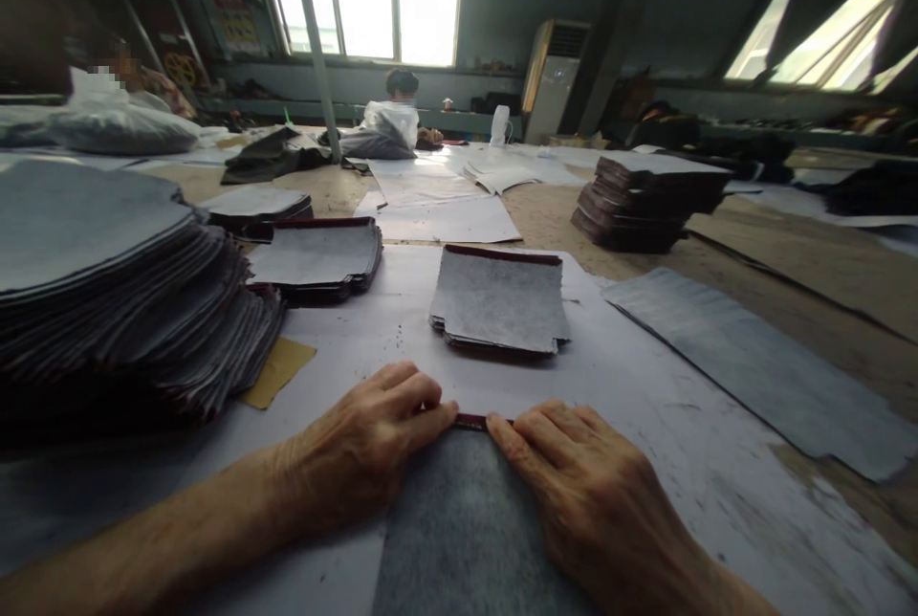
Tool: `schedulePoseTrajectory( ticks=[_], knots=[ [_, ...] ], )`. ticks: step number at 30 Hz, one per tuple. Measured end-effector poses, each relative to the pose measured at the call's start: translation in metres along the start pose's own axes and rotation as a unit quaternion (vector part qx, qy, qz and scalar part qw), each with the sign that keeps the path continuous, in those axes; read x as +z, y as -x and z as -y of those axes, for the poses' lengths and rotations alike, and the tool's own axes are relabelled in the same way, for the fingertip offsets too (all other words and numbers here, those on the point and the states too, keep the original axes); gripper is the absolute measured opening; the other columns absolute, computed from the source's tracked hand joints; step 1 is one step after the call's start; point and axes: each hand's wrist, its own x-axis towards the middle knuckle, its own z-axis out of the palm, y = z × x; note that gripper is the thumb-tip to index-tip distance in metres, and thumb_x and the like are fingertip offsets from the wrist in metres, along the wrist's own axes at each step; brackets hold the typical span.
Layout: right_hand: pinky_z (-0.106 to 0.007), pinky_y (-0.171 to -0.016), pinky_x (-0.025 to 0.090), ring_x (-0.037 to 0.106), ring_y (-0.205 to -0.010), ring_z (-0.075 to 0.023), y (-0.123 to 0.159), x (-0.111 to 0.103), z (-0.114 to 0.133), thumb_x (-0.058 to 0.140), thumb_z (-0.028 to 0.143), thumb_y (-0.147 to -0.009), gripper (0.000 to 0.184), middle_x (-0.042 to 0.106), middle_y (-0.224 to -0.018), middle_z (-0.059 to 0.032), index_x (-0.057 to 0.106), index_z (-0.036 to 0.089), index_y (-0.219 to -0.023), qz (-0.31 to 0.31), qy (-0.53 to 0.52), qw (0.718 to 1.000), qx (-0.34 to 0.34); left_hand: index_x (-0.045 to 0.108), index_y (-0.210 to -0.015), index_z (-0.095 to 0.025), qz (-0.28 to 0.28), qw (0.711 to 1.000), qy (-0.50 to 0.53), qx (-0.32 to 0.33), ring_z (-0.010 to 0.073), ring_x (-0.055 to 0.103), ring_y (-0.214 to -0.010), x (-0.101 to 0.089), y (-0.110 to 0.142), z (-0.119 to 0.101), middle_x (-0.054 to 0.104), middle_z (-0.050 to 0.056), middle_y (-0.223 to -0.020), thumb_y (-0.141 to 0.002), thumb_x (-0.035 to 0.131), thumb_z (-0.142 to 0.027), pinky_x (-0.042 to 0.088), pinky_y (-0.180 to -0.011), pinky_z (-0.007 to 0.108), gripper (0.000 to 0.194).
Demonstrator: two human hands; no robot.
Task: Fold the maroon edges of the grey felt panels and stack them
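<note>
A grey-backed sheet piece (466,520) lies before me on white paper, its far edge turned over as a narrow dark red strip. My left hand (373,434) has its fingers curled and closed, thumb and fingertips pressing the left end of that strip. At the strip's right part, my right hand (574,473) presses down with fingertips bunched together, its palm over the sheet's right side. Just beyond both hands sits a small stack of similar pieces (502,300) with dark red folded far edges.
A tall stack of grey-backed pieces (93,233) stands at left, beside a yellow scrap (279,372) and another small stack (316,257). To the right are a dark red stack (645,200) and a long grey sheet (760,358). People sit farther back.
</note>
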Motion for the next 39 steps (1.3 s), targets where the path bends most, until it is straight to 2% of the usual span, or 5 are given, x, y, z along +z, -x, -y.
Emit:
schedulePoseTrajectory(
  ticks=[7, 13, 17, 26, 39],
  knots=[
    [-0.032, -0.067, 0.044, 0.053, -0.068, -0.0163, -0.007, -0.002, 0.004, 0.034, 0.003, -0.083, 0.036, 0.062, -0.078, -0.0064, 0.061, 0.010, -0.105, 0.051, 0.053, 0.997, -0.037, 0.051, -0.108, -0.005, 0.042, 0.996, -0.081, 0.013, 0.0195, 0.044, -0.078, 0.006, 0.001, -0.004, 0.054, 0.009, -0.087, -0.086, 0.038, -0.008, 0.044, -0.072, 0.038, 0.026],
    [-0.043, -0.074, 0.044, 0.054, -0.071, -0.0228, -0.022, 0.001, 0.017, 0.037, 0.000, -0.074, 0.033, 0.063, -0.076, -0.0123, 0.066, 0.005, -0.090, 0.044, 0.154, 0.983, -0.084, 0.054, -0.100, -0.006, 0.029, 0.996, -0.079, 0.008, 0.0194, 0.044, -0.077, 0.007, 0.000, -0.004, 0.053, 0.008, -0.085, -0.084, 0.040, -0.007, 0.043, -0.070, 0.037, 0.021],
    [-0.037, -0.067, 0.047, 0.053, -0.074, -0.0217, -0.028, 0.006, 0.017, 0.034, -0.002, -0.076, 0.033, 0.061, -0.079, -0.0120, 0.065, 0.005, -0.084, 0.025, 0.077, 0.990, -0.113, 0.056, -0.088, -0.009, 0.025, 0.998, -0.055, 0.003, 0.0185, 0.043, -0.073, 0.006, -0.002, -0.003, 0.053, 0.007, -0.081, -0.082, 0.041, -0.006, 0.043, -0.067, 0.034, 0.016],
    [-0.029, -0.059, 0.049, 0.053, -0.068, -0.0167, -0.020, 0.014, 0.002, 0.037, 0.003, -0.084, 0.027, 0.061, -0.074, -0.0092, 0.062, 0.004, -0.094, -0.018, -0.061, 0.994, -0.086, 0.056, -0.103, -0.011, -0.041, 0.997, 0.052, -0.047, 0.0146, 0.047, -0.074, -0.005, 0.006, 0.008, 0.056, 0.006, -0.082, -0.084, 0.039, -0.004, 0.045, -0.068, 0.029, 0.027],
    [-0.028, -0.061, 0.048, 0.051, -0.070, -0.0156, -0.021, 0.014, 0.000, 0.038, 0.006, -0.085, 0.033, 0.059, -0.079, -0.0053, 0.056, 0.009, -0.113, 0.047, -0.097, 0.993, -0.057, 0.058, -0.090, -0.011, -0.023, 0.999, -0.032, 0.003, 0.0163, 0.045, -0.071, -0.007, 0.010, 0.011, 0.056, 0.008, -0.076, -0.077, 0.039, -0.001, 0.042, -0.065, 0.032, 0.025]
  ],
)
